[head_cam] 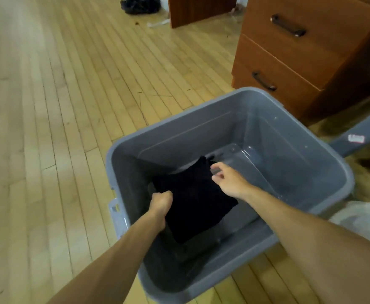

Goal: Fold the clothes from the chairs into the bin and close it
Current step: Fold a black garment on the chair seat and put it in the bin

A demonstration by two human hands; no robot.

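Note:
A grey plastic bin (201,119) stands open on the wooden floor in front of me. Inside it lies a folded black garment (192,198), near the bin's left side. My left hand (161,201) reaches into the bin and grips the garment's left edge with curled fingers. My right hand (227,178) hovers at the garment's far right corner, fingers loosely bent; whether it still pinches the cloth is unclear. Part of the bin's grey lid (359,132) with a white label shows on the floor to the right.
A brown wooden drawer cabinet (300,55) stands just behind the bin at the right. A dark bag (140,5) and another wooden panel (197,9) sit at the far end. Something pale (359,218) lies at the right edge. Bare wooden floor (59,106) stretches to the left.

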